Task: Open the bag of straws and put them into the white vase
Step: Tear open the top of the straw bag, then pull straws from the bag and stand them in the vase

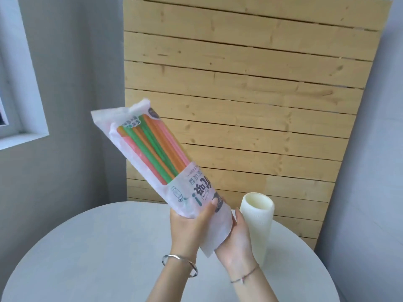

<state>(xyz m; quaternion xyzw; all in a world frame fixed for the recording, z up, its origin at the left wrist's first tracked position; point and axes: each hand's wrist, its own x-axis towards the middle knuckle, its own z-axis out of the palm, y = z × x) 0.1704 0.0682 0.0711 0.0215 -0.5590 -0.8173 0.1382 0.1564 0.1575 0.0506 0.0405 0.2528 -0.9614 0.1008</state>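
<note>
Here, largest to smallest:
Tabletop [91, 247]: round, pale grey, under both hands.
Bag of straws [157, 168]: long, translucent, held aloft and tilted up to the left; sealed far end highest, still closed.
White vase [258, 223]: ribbed cylinder, upright on the tabletop, just beside the right hand.
Left hand [187, 229]: grip wrapped round the bag's lower end, thumb pressed on the printed label.
Right hand [236, 236]: grip cupped behind the bag's bottom edge, fingers partly hidden.
Handling: likely light; crinkly, slippery film over stiff straws; best gripped round the bundle while tearing a seam.
</note>
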